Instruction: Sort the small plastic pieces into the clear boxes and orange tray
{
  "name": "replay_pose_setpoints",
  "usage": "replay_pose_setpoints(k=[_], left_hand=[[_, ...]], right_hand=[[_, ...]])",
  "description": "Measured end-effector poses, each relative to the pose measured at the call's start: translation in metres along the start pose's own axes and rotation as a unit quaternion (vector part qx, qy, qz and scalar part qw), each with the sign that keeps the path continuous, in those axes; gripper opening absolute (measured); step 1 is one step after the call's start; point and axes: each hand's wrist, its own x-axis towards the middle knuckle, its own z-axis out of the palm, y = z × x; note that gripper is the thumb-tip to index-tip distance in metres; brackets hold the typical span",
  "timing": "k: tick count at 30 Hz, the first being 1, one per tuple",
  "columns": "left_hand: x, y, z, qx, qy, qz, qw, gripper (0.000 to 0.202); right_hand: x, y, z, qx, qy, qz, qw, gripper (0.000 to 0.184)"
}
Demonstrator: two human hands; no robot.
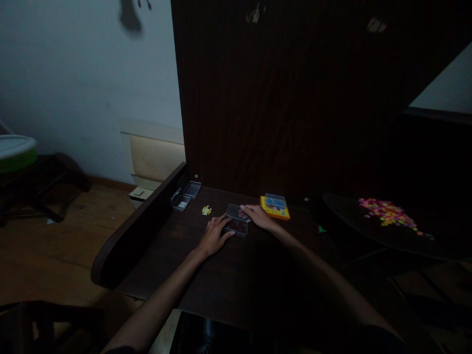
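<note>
A small clear case (237,225) lies open near the middle of the dark tabletop (228,280), its lid tilted up behind it. The left hand (214,237) lies flat and released, fingertips touching the case's near-left edge. The right hand (257,216) rests on the lid's right end; the dim light hides whether it grips. Just beyond sits a yellow box (275,207); to the left are yellow beads (206,210) and two clear trays (186,195).

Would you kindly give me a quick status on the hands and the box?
Left hand flat against clear box. Right hand on its lid. Yellow case just beyond.
</note>
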Motion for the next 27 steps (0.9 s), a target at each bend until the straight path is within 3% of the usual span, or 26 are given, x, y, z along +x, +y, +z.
replay_pose_setpoints(k=[5, 10, 17, 22, 27], left_hand=[[0.002, -0.004, -0.006, -0.05, -0.011, 0.004, 0.999, 0.05], [0.0, 0.001, -0.016, -0.147, 0.044, 0.035, 0.988, 0.048], [0.0, -0.001, -0.032, -0.247, 0.058, 0.038, 0.967, 0.017], [0.003, -0.006, -0.05, -0.27, 0.052, 0.022, 0.961, 0.019], [0.009, -0.006, -0.065, -0.286, 0.029, 0.016, 0.958, 0.027]], right_hand=[[0.008, 0.008, 0.006, 0.084, 0.029, 0.058, 0.994, 0.04], [0.008, 0.011, 0.01, 0.174, 0.027, 0.103, 0.979, 0.037], [0.004, 0.006, 0.015, 0.277, -0.039, 0.143, 0.949, 0.041], [0.004, 0.004, 0.019, 0.298, -0.124, 0.157, 0.933, 0.028], [0.005, 0.002, 0.029, 0.281, -0.152, 0.129, 0.939, 0.03]])
